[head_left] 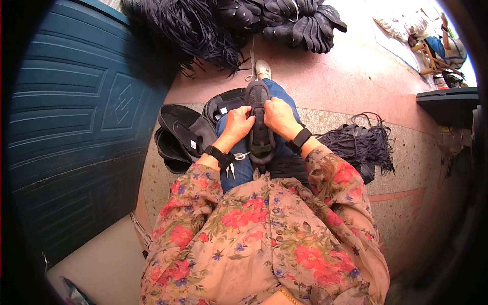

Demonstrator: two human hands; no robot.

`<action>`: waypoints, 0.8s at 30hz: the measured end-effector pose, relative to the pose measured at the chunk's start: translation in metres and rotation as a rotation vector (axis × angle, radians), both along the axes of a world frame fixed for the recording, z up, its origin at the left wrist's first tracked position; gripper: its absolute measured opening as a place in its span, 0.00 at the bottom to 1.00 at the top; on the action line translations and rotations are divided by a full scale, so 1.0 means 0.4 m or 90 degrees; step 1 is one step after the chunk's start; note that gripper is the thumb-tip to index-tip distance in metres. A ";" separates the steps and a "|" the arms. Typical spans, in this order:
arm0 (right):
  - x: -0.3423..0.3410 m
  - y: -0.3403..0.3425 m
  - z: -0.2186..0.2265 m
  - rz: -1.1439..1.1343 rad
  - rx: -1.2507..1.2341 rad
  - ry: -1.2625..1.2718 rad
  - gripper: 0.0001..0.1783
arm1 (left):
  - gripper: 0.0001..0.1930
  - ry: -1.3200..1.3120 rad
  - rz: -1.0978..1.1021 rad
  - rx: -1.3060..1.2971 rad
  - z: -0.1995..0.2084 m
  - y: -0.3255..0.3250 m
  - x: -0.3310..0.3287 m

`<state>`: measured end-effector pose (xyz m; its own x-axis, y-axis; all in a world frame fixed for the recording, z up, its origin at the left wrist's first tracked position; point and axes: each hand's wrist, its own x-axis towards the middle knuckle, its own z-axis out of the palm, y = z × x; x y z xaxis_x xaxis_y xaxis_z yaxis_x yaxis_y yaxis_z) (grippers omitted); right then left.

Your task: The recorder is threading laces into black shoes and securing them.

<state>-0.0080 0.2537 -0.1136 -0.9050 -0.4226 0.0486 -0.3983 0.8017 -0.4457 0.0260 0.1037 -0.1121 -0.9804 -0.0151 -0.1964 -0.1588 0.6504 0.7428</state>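
A dark grey shoe upper (261,134) lies lengthwise over my lap, its rounded toe pointing away from me. My left hand (239,122) pinches its left edge near the middle, thumb and forefinger together. On the opposite edge my right hand (279,117) is closed with the fingers curled in. Whether a lace is between the fingers of either hand I cannot make out. A white cord (241,156) with loose ends lies on my left thigh beside the upper.
Black shoe uppers with white labels (185,133) are piled at my left. Bundled black laces (358,145) lie on the floor at my right. Further off are a large lace heap (178,30) and stacked black shoe parts (305,28). A blue panelled door (76,107) stands left.
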 end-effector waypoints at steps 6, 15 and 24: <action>-0.036 0.016 -0.014 -0.084 -0.318 -0.475 0.10 | 0.19 0.006 -0.015 0.024 -0.004 -0.005 0.004; -0.003 0.019 -0.015 -0.061 -0.170 -0.173 0.09 | 0.18 -0.024 0.037 0.097 0.001 0.002 0.006; -0.001 0.003 -0.014 -0.041 -0.143 -0.134 0.08 | 0.18 -0.012 0.015 0.084 0.000 -0.003 0.004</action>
